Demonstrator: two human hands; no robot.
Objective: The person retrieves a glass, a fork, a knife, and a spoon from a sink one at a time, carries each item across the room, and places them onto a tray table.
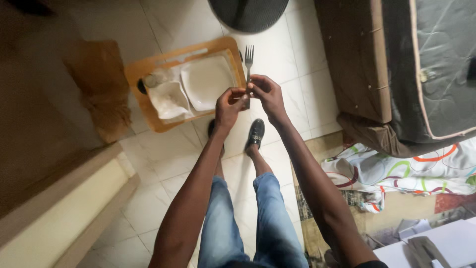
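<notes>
A metal fork [249,58] points away from me, tines up, above the tiled floor. My left hand [229,105] and my right hand [266,94] both pinch its handle, fingers meeting at the lower part of the fork. Just left of the hands an orange tray [144,70] lies on the floor with a white oval plate [207,82], a white squarish dish [168,99] and a small round item at its left end. My legs in blue jeans and black shoes [256,133] stand below the hands.
A bed with a dark mattress [436,64] fills the right side, patterned bedding [396,168] spilling under it. A dark round object [248,14] sits at the top. A wooden ledge [64,198] runs along the lower left; a brown bag [101,89] stands behind the tray.
</notes>
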